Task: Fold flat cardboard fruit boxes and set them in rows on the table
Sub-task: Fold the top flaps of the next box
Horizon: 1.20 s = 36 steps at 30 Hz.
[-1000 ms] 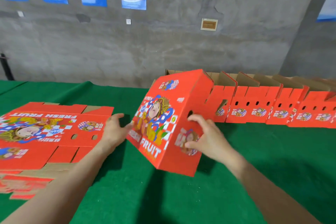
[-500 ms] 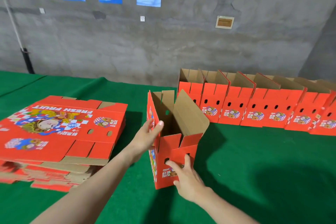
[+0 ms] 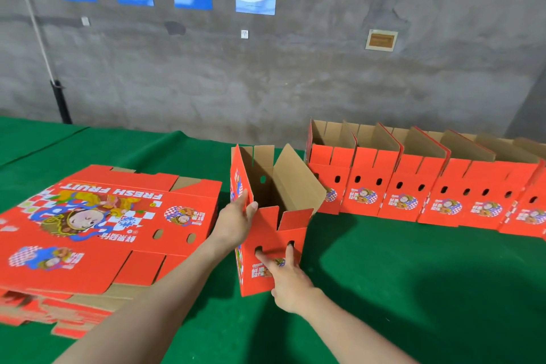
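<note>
One box (image 3: 292, 233) stands upright and open at the top on the table (image 3: 399, 289), just in front of me. It sits between the stack (image 3: 97, 216) of flats at my left and the row (image 3: 413, 186) of folded boxes at the back right, apart from the row's end box and forward of it.

My left hand (image 3: 236, 224) grips the near-left top corner, with the thumb on the top edge of the near panel and the fingers along the outside of the left wall. My right hand (image 3: 288, 281) lies against the near end face, fingers (image 3: 289, 254) straight and spread, with two tips at the two vent holes. I cannot tell whether they go into the holes.

As I judge it, the box is made up and the step in hand is to slide it back and over to join the row. To do that well I should:

- Push low with the right hand, so the box glides over the cloth instead of tipping.
- Use the left hand only to steer, holding lightly, since a hard squeeze would crease the corner.
- Watch the long right flap (image 3: 298, 177), which leans out toward the row, and tuck it upright so it does not catch on the end box.
- Bring the box wall to wall with its neighbour, near face flush with the others.

I cannot see the bottom of the box, so a light press down would show whether it is locked.
</note>
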Tool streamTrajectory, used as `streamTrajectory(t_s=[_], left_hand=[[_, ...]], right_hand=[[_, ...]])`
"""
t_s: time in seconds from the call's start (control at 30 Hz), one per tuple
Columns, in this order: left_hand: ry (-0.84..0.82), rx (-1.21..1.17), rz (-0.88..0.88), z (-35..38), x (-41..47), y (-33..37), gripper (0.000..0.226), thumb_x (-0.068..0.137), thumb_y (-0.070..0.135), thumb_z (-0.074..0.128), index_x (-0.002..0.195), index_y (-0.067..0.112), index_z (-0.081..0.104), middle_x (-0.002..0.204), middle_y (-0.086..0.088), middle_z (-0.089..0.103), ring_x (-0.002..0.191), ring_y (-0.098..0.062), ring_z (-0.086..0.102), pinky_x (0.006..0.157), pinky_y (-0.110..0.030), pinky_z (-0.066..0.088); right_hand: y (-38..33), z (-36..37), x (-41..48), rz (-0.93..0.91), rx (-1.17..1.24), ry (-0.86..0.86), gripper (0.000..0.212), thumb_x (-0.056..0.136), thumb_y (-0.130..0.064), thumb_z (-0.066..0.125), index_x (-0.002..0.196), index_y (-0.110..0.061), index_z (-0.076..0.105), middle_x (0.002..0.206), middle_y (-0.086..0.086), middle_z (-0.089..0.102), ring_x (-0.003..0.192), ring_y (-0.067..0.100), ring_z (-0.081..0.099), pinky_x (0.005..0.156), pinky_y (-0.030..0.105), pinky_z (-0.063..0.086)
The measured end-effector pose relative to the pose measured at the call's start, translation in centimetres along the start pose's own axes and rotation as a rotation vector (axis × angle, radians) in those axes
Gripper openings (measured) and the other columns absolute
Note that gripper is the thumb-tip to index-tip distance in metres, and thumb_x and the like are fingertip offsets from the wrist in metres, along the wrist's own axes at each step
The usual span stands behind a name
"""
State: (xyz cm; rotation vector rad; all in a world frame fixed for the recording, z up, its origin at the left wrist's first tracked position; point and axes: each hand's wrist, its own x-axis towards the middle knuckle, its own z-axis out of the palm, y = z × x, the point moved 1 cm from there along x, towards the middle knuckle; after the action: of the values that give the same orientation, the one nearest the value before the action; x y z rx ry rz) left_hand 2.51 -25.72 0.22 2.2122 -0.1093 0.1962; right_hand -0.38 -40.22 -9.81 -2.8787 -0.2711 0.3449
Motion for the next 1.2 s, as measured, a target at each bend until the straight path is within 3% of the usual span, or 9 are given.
streamTrajectory(t_s=[0.2,0.3,0.37,0.43,0.57,0.63,0.73,0.93,1.2], left_hand=[[-0.002,0.013,-0.014,-0.3,6.0,-0.9,0.049,0.101,0.025,0.041,0.145,0.006,0.033,0.127,-0.026,0.055,0.113,-0.043,0.054,0.094,-0.045,0.047],[-0.109,-0.166,-0.033,-0.4,9.2,-1.9,0.049,0.101,0.03,0.039,0.147,0.014,0.031,0.136,-0.019,0.051,0.124,-0.036,0.05,0.1,-0.046,0.044],[-0.217,-0.218,-0.022,-0.5,11.0,-3.2,0.049,0.101,0.037,0.033,0.147,0.02,0.032,0.145,-0.008,0.044,0.134,-0.026,0.04,0.107,-0.033,0.037],[-0.199,-0.005,-0.016,-0.8,12.9,-5.7,0.05,0.101,0.038,0.029,0.148,0.02,0.027,0.153,-0.003,0.03,0.142,-0.021,0.026,0.113,-0.028,0.022],[-0.158,0.702,-0.315,-2.7,14.4,-10.7,0.059,0.095,0.042,0.041,0.148,0.03,0.018,0.159,-0.004,0.003,0.145,-0.033,0.007,0.111,-0.059,0.018],[-0.175,0.721,-0.459,-3.4,14.4,-12.1,0.067,0.091,0.052,0.043,0.148,0.027,0.019,0.156,-0.011,0.012,0.141,-0.039,0.017,0.108,-0.059,0.027],[-0.259,0.856,-0.485,-2.8,15.2,-12.7,0.086,0.086,0.068,0.041,0.151,0.022,0.008,0.148,-0.022,0.025,0.134,-0.045,0.03,0.103,-0.058,0.037],[-0.28,1.03,-0.524,-1.4,16.2,-12.6,0.082,0.089,0.057,0.043,0.148,0.007,0.016,0.143,-0.025,0.024,0.132,-0.055,0.027,0.095,-0.063,0.042],[-0.258,1.04,-0.528,-1.2,16.1,-13.3,0.082,0.088,0.059,0.042,0.148,0.009,0.016,0.143,-0.024,0.026,0.13,-0.052,0.03,0.096,-0.062,0.042]], right_hand=[[-0.5,-1.1,5.9,0.039,-0.065,-0.005,0.101,0.089,-0.002,0.054,0.142,-0.057,-0.012,0.149,0.025,-0.032,0.135,0.041,0.034,0.097,0.041,0.046],[-0.4,-1.5,9.5,0.065,-0.092,0.007,0.106,0.087,0.002,0.054,0.14,-0.057,-0.016,0.147,0.027,-0.035,0.138,0.041,0.029,0.098,0.042,0.045],[0.0,-2.0,12.3,0.079,-0.096,0.008,0.108,0.085,0.004,0.054,0.139,-0.058,-0.016,0.147,0.026,-0.036,0.138,0.041,0.027,0.1,0.043,0.044],[0.5,-2.9,15.2,0.09,-0.094,0.018,0.109,0.085,0.005,0.054,0.139,-0.059,-0.016,0.148,0.026,-0.035,0.139,0.04,0.027,0.102,0.044,0.043],[1.8,-4.7,20.6,0.108,-0.102,0.048,0.111,0.082,0.009,0.054,0.141,-0.057,-0.015,0.149,0.027,-0.031,0.139,0.039,0.028,0.098,0.041,0.046],[2.5,-5.4,23.0,0.119,-0.117,0.063,0.111,0.082,0.008,0.052,0.141,-0.055,-0.016,0.15,0.028,-0.029,0.138,0.04,0.03,0.096,0.039,0.048],[4.0,-6.5,25.5,0.146,-0.179,0.078,0.108,0.084,0.008,0.049,0.141,-0.053,-0.019,0.152,0.03,-0.021,0.135,0.04,0.034,0.092,0.039,0.051],[7.8,-8.9,27.5,0.224,-0.287,0.089,0.108,0.085,0.007,0.051,0.142,-0.05,-0.02,0.154,0.031,-0.006,0.125,0.031,0.046,0.087,0.035,0.048],[10.3,-9.8,28.1,0.281,-0.331,0.122,0.102,0.089,0.003,0.046,0.14,-0.054,-0.02,0.155,0.024,0.003,0.119,0.028,0.048,0.089,0.036,0.05]])
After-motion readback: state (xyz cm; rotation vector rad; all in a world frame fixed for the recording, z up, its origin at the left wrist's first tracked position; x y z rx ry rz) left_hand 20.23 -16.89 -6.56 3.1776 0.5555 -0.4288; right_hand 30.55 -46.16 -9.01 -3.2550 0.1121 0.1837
